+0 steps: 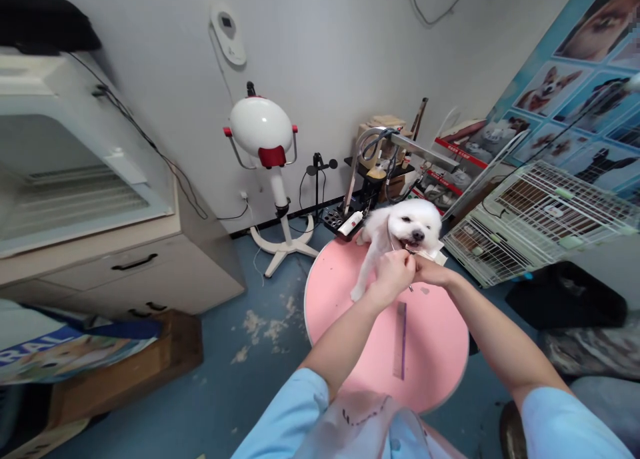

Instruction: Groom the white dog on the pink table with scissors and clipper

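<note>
A white fluffy dog (413, 222) is on the round pink table (350, 352), its mouth partly open and facing me. Just below its muzzle, my left hand (395, 271) is closed, fingers pressed together near the dog's lips. My right hand (429, 271) is closed too and touches the left one. A thin metal piece (411, 288) pokes out under the hands; its kind and which hand has it are unclear. Something pale and flat, like paper, shows behind my right hand. A purple-edged comb (401, 342) lies on the tabletop nearer to me.
A metal grooming arm (353, 172) rises behind the table, beside a black tray with scissors and a white bottle (351, 223). A white stand dryer (263, 129) is at the wall. Wire cages (550, 199) stand right. Hair clumps (265, 329) litter the blue floor; cabinets (135, 272) are left.
</note>
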{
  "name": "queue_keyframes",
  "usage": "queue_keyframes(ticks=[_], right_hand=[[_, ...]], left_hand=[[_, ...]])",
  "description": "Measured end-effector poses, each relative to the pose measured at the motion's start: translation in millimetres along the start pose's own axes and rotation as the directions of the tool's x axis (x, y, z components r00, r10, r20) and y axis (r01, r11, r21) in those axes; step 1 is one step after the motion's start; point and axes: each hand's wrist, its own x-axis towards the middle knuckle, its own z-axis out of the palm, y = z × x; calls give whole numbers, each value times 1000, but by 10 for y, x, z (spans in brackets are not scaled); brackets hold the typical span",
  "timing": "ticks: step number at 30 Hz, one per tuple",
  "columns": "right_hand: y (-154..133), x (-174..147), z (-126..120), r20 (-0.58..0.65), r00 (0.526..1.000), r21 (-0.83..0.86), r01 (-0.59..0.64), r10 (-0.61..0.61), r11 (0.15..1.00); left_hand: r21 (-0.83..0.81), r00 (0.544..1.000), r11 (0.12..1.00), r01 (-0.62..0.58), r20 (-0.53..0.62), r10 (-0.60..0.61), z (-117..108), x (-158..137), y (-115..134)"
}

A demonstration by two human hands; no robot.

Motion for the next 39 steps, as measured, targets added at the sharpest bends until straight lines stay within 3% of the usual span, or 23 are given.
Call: queue_keyframes(ticks=[13,22,28,31,34,36,38,39], right_hand=[[37,-25,60,-56,998,92,22,-17,995],[-112,-52,150,-29,998,34,53,-52,998],[-113,-20,77,-13,998,-31,67,-68,997],[-83,20,39,-1,998,-87,70,-70,994],[100,85,125,38,996,-132,85,-81,988],[351,102,300,47,999,-179,10,-1,984],[679,46,570,-6,982,-222,-186,190,957],[853,-19,732,-85,947,-231,-322,311,918]], left_hand=[[-34,999,999,-22,-30,21,43,-8,-20],[-5,1000,1000,5,-8,-5,0,-39,-14],[-25,1000,1000,-11,-20,10,0,-63,-37],[-63,999,998,-22,-35,20,24,-75,-91],[-206,1000,978,10,-2,-11,107,-60,-242],[-351,997,934,72,58,-55,191,-33,-398],[-463,992,879,117,88,-87,276,-1,-563],[-495,992,860,124,81,-97,313,14,-635]])
